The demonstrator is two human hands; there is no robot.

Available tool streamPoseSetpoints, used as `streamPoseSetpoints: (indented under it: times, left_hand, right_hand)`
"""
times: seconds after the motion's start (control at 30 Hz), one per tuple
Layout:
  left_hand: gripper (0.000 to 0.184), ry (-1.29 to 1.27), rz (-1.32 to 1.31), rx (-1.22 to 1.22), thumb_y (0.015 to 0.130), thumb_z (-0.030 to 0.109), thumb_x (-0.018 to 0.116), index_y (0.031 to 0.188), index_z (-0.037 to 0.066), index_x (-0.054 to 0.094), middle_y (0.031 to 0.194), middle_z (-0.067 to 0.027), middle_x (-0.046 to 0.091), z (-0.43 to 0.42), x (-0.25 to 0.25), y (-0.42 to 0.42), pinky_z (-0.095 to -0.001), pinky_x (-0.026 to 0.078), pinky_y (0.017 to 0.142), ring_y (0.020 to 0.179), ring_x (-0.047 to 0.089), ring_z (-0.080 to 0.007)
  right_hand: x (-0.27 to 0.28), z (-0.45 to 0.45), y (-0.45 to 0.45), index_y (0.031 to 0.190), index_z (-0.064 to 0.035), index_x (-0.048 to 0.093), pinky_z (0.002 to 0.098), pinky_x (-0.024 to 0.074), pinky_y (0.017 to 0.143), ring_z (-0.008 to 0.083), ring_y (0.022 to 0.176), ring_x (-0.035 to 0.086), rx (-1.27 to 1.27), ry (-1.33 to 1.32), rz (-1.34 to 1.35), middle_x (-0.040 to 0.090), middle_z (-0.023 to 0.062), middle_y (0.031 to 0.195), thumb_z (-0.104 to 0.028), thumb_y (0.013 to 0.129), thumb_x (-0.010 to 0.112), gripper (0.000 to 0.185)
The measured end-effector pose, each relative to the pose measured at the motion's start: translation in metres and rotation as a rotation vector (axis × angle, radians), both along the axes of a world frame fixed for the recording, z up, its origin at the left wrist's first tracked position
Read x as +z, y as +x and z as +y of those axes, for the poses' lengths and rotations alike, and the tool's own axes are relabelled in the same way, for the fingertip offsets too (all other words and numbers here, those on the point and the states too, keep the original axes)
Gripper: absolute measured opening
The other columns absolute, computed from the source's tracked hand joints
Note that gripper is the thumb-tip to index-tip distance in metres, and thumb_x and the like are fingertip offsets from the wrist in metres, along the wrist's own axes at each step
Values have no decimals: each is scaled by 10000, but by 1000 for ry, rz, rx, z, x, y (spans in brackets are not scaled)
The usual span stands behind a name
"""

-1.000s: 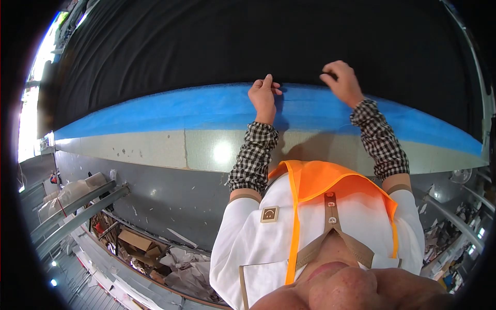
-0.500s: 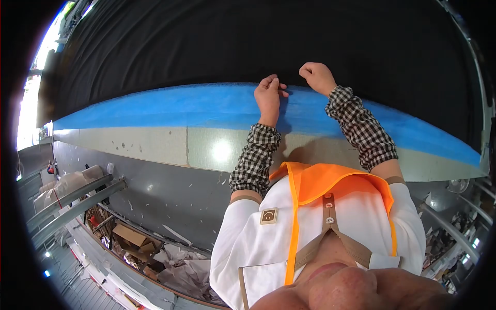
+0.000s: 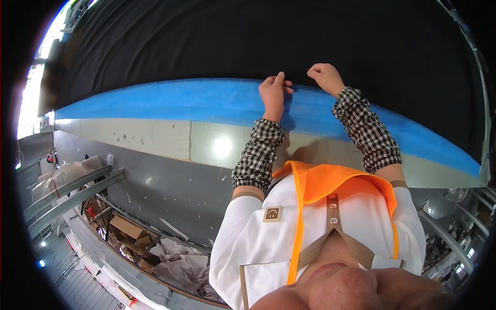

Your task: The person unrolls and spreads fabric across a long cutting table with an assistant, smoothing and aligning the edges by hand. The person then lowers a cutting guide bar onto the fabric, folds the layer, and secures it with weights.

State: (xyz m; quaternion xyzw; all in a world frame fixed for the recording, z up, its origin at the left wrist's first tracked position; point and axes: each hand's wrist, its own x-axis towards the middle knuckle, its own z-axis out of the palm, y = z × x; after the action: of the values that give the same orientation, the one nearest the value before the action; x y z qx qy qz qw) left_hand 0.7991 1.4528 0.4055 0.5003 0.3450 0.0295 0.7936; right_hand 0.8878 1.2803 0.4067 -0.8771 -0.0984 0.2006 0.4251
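My left hand point(image 3: 272, 96) is over the edge where the blue sheet point(image 3: 170, 101) meets the black cloth point(image 3: 217, 41). Its thumb and forefinger come together in a pinch, while the other fingers stick out loosely to the right. Whatever lies between the fingertips is too small to make out. A short way to the right, my right hand point(image 3: 327, 78) is held above the black cloth with its fingers curled closed. Anything inside it is hidden. Both forearms wear black-and-white checked sleeves.
Along the near side of the table runs a bare pale strip point(image 3: 155, 138) with a seam. Below it lies a grey floor point(image 3: 155, 181) with scraps. Metal bars point(image 3: 77, 199) and a cardboard box point(image 3: 126, 227) with crumpled paper point(image 3: 181, 268) are at the lower left.
Both hands have shifted slightly to the right, the right one a little more. The left thumb points further up. The whole view has tilted slightly.
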Motion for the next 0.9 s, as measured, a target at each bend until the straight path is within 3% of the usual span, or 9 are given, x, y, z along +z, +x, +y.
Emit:
streamPoseSetpoints:
  times: [0.07,0.17,0.27,0.47,0.63,0.73,0.9]
  left_hand:
    - [235,5,-8,-12,962,154,634,816,-28,601,723,-140,673,2,-10,-9,-261,469,495,497,594,-158]
    - [196,22,-18,-33,961,178,628,810,58,590,766,-91,706,-1,-13,-7,-222,332,422,528,617,-108]
    - [206,-24,-38,29,967,114,602,790,14,565,747,-128,687,0,-21,-12,-245,436,474,502,600,-148]
    - [183,-91,-51,153,973,102,571,799,51,550,785,-117,705,3,-24,-10,-213,316,389,508,615,-129]
    - [169,-117,-36,145,977,114,574,813,73,567,802,-94,713,8,-27,-12,-209,319,408,551,622,-104]
    - [159,-126,-32,156,976,118,596,826,67,586,792,-89,707,12,-33,-16,-208,318,411,551,615,-96]
    - [160,-132,-142,201,953,137,655,815,60,631,762,-52,689,5,-38,-11,-202,325,417,549,600,-77]
  right_hand:
    - [-16,2,-6,867,-14,732,366,498,663,237,682,654,-16,30,33,679,130,721,-216,827,648,223]
    - [-17,-1,-1,851,-10,726,370,491,653,230,668,644,-39,41,76,668,121,702,-211,832,646,217]
    - [-24,3,-4,835,-8,719,372,483,645,220,657,632,-27,2,107,658,115,692,-208,835,645,213]
    - [-19,-3,1,835,-9,708,371,481,651,213,661,630,9,-24,73,654,112,691,-212,851,636,215]
    - [-16,-3,1,828,-7,683,381,487,672,237,685,626,17,-5,77,658,119,753,-215,867,650,214]
    - [-11,8,-14,858,-19,678,385,491,700,234,752,621,67,94,-158,638,103,801,-227,865,687,208]
    - [13,30,-20,902,-47,688,395,490,746,258,855,609,216,51,-323,625,85,837,-237,842,724,202]
